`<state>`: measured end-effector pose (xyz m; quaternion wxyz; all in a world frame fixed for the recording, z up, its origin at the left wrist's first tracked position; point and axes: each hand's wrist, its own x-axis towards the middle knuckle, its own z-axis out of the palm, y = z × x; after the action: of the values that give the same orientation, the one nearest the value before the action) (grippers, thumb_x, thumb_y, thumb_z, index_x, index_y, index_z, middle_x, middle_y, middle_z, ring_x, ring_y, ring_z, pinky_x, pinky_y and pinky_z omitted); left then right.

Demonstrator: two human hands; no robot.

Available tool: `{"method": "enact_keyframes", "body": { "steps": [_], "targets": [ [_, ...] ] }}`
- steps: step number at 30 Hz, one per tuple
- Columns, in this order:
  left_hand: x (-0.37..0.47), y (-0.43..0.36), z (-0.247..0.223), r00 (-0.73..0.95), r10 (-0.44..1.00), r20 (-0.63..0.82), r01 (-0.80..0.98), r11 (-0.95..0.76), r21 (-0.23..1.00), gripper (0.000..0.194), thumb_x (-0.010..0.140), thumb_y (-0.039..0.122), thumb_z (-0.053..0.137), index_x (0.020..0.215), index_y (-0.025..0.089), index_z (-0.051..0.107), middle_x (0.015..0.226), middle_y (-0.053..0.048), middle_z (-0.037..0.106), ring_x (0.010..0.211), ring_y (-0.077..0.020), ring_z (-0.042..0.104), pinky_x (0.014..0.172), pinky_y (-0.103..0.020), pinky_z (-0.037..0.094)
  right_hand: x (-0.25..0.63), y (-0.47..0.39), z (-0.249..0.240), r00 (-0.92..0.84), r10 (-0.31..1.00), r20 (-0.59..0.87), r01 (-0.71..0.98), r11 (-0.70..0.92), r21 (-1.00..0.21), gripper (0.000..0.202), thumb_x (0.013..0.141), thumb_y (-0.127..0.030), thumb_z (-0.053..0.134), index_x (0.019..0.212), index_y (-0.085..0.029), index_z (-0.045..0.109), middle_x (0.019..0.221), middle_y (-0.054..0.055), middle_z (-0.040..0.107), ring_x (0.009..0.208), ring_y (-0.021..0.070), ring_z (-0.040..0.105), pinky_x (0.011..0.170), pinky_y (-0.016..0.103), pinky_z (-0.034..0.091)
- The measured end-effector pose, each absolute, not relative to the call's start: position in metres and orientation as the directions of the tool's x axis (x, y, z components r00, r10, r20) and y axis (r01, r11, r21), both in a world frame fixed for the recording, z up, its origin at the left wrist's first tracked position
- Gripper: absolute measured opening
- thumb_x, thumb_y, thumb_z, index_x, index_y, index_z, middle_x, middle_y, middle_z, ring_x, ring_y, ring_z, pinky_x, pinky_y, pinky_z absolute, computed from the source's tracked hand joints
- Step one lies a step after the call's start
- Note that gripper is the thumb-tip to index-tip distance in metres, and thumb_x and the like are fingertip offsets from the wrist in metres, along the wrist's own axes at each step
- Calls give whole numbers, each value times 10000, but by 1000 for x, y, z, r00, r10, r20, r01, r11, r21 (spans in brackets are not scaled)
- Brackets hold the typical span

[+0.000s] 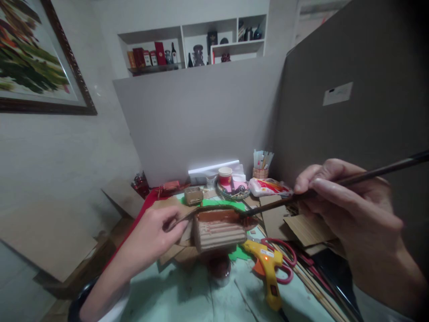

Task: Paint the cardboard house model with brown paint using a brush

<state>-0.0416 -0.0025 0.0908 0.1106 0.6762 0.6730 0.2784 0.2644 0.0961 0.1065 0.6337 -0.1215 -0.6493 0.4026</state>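
Head view: my left hand (160,228) pinches cardboard model (219,230); right hand (348,201) grips brush (301,196), handle end cut off. Jar (219,267) half hidden beneath, contents unclear.

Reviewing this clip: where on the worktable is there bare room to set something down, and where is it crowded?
Bare table shows nearest the camera, between the left hand and the yellow glue gun. Crowded elsewhere: cardboard model and jar in the middle, red scissors and cardboard scraps under the right hand, cups at the back.
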Motion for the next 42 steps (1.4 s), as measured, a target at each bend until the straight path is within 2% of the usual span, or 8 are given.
{"method": "enact_keyframes", "body": {
  "steps": [4, 10, 14, 21, 29, 34, 42],
  "targets": [
    [-46, -2, 91, -46, 968, 245, 856, -88, 510, 333, 893, 412, 490, 635, 235, 377, 633, 50, 410, 618, -139, 403, 582, -278, 306, 268, 100, 108, -149, 676, 722, -352, 646, -678, 145, 866, -158, 674, 739, -182, 608, 757, 45, 659, 479, 107, 505, 389, 211, 438],
    [-55, 4, 90, -24, 973, 231, 838, -106, 536, 307, 909, 439, 485, 693, 221, 491, 686, 33, 490, 665, -153, 462, 621, -279, 349, 278, 103, 110, -107, 680, 726, -344, 659, -668, 135, 854, -163, 693, 748, -189, 614, 758, 52, 659, 481, 129, 523, 378, 229, 448],
    [-59, 5, 90, -51, 976, 211, 828, -77, 556, 352, 909, 469, 477, 658, 224, 451, 658, 39, 448, 644, -150, 437, 596, -281, 330, 282, 103, 112, -37, 670, 741, -361, 683, -635, 126, 839, -144, 687, 735, -181, 625, 753, 57, 661, 482, 127, 524, 376, 225, 446],
    [-55, 7, 92, -45, 977, 210, 837, -78, 541, 333, 895, 450, 482, 651, 227, 446, 658, 32, 462, 637, -154, 442, 579, -281, 325, 274, 96, 114, 80, 674, 734, -419, 691, -589, 175, 918, -95, 584, 769, -173, 633, 797, 47, 654, 492, 87, 473, 409, 185, 461],
    [-52, 5, 88, 27, 969, 244, 837, -156, 524, 276, 919, 378, 486, 694, 219, 484, 686, 42, 477, 663, -143, 453, 615, -270, 341, 251, 93, 108, -106, 687, 719, -498, 589, -636, 166, 919, -208, 665, 761, -167, 636, 786, 54, 657, 452, 81, 478, 378, 186, 471],
    [-46, 0, 89, 45, 966, 255, 831, -178, 527, 273, 916, 338, 511, 675, 226, 449, 640, 66, 411, 610, -125, 390, 568, -269, 289, 237, 91, 104, -181, 679, 711, -527, 544, -653, 177, 945, -196, 635, 772, -160, 646, 784, 46, 663, 446, 65, 504, 396, 153, 477],
    [-43, -3, 89, 58, 959, 279, 832, -200, 517, 248, 920, 304, 529, 691, 222, 479, 656, 68, 443, 617, -119, 398, 571, -266, 296, 235, 87, 101, -258, 659, 706, -513, 526, -679, 151, 938, -180, 643, 787, -166, 644, 808, 44, 668, 475, 83, 531, 410, 171, 495]
  ]
}}
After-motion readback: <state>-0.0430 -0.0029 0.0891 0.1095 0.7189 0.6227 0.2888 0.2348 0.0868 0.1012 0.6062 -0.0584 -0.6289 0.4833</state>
